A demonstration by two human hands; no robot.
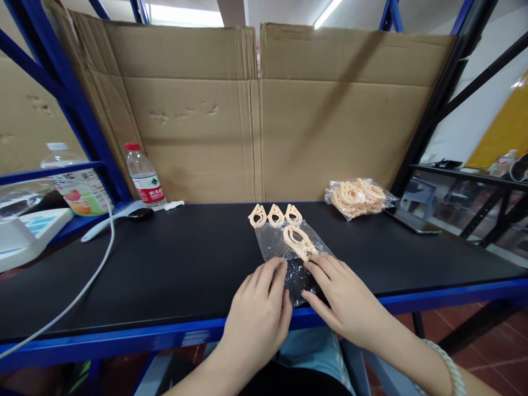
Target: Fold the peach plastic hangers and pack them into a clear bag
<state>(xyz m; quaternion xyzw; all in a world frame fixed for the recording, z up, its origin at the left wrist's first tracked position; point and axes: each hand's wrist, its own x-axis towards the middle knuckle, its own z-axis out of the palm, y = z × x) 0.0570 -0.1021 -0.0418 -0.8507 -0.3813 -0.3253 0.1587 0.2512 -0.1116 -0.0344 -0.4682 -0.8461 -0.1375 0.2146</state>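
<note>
**Both hands on a clear bag at the desk's near edge**

Left hand [258,313]: fingers loosely curled, tips pressing the near left edge of the clear plastic bag [289,253]. No full grasp visible; whether it pinches the film cannot be told.

Right hand [340,297]: fingers extended, fairly open, resting on the bag's right side, fingertips just beside the peach plastic clip [297,241] lying on the bag.

Bag lies flat on the black desk [165,264], near its front edge. Three more clips [275,215] stand in a row just beyond the bag. A filled bag of clips [358,197] sits farther right. Water bottle [145,177] at the back left.
</note>
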